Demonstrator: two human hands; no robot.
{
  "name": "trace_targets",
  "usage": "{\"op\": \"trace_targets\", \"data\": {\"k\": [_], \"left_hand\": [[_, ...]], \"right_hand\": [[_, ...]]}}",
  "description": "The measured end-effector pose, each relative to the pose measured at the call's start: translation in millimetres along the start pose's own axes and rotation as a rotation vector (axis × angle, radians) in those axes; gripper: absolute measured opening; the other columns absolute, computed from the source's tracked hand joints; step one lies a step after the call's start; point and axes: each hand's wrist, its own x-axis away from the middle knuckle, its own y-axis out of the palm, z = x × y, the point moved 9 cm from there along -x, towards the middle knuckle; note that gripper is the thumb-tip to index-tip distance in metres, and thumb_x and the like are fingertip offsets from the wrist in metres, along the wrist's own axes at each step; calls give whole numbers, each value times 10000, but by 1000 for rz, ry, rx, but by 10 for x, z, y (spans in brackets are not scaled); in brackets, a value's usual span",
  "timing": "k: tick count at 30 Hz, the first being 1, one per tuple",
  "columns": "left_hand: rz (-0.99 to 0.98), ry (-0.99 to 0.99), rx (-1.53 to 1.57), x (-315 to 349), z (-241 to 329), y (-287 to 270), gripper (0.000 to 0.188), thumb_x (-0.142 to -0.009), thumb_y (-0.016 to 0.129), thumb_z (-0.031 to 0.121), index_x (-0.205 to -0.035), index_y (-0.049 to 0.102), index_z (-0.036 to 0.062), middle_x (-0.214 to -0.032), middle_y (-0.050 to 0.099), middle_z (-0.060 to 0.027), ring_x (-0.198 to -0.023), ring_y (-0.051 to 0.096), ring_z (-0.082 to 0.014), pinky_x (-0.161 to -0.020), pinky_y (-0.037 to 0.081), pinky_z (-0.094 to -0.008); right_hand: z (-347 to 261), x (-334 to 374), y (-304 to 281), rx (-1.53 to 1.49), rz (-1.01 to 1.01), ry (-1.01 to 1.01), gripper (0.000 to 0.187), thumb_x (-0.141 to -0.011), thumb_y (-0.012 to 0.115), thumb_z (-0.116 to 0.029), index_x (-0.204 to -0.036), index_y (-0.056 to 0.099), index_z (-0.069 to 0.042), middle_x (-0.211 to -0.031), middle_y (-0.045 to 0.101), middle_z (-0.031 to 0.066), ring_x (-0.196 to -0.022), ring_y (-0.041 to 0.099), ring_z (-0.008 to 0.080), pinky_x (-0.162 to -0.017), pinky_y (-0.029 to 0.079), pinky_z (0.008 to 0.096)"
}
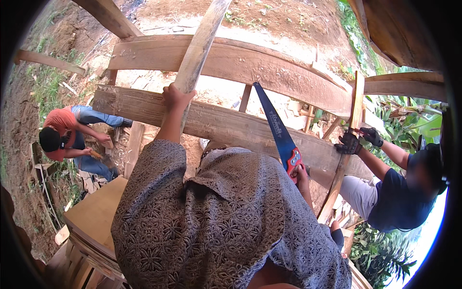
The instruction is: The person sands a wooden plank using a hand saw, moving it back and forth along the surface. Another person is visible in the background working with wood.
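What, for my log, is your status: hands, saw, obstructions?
Left hand gripping narrow plank. Right hand holding handsaw, apart from that plank. Co-worker's gloved hands right of handsaw.

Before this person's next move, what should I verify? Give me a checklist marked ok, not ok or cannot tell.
1. Left hand gripping the narrow board: ok, closed around it.
2. Right hand on the saw: ok, holding its handle.
3. Saw away from the left hand: ok, well to its right.
4. Saw against the narrow board: not ok, if sawing it is intended; they are apart.
5. Saw contact with the lower plank: cannot tell; it overlaps in view.
6. Co-worker's gloved hand away from the saw: ok, visibly apart.
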Motion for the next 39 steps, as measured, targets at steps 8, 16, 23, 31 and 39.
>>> {"op": "trace_targets", "data": {"k": [8, 16, 23, 31, 39], "left_hand": [[-44, -79, -10, -112, 295, 92, 1085, -603, 890, 664, -1410, 490, 59, -1408, 502, -187, -1311, 485, -360, -1084, 392, -585], [-12, 18, -48, 578, -169, 181, 1378, -622, 881, 676, -1633, 165, 73, -1596, 293, -240, -1473, 343, -410, -1162, 341, -601], [161, 97, 45, 525, -240, 193, 1089, -721, 893, 450, -1551, 339, 15, -1414, 469, -227, -1274, 517, -386, -1078, 441, -530], [212, 156, 1, 330, -209, 29, 1090, -737, 844, 587, -1511, 388, -32, -1346, 516, -247, -1240, 535, -400, -1061, 444, -547], [305, -236, -2, 468, -699, 64, 664, -964, 530, 634, -1187, 612, 14, -1245, 589, -222, -1172, 575, -395, -993, 449, -528]], "right_hand": [[0, 13, -68, -110, -23, 79, 247, -1055, 615, -328, -986, 595, -92, -836, 565, 35, -804, 549, 179, -801, 480, 333], [-33, -208, -308, -98, -112, 55, 184, -1062, 606, -267, -1024, 607, -86, -903, 596, 36, -859, 576, 183, -860, 496, 359], [-349, -95, -164, 42, -52, 20, 184, -1068, 610, -257, -1047, 607, -74, -896, 598, 32, -844, 590, 174, -822, 508, 346], [-1039, 285, 294, 287, -22, -128, 192, -1055, 632, -197, -1132, 627, -21, -837, 612, 33, -785, 597, 148, -747, 499, 310], [-1948, 382, 1827, 603, -338, -414, 394, -1026, 648, -387, -809, 597, -63, -618, 499, -17, -524, 438, 66, -479, 315, 256]]}}
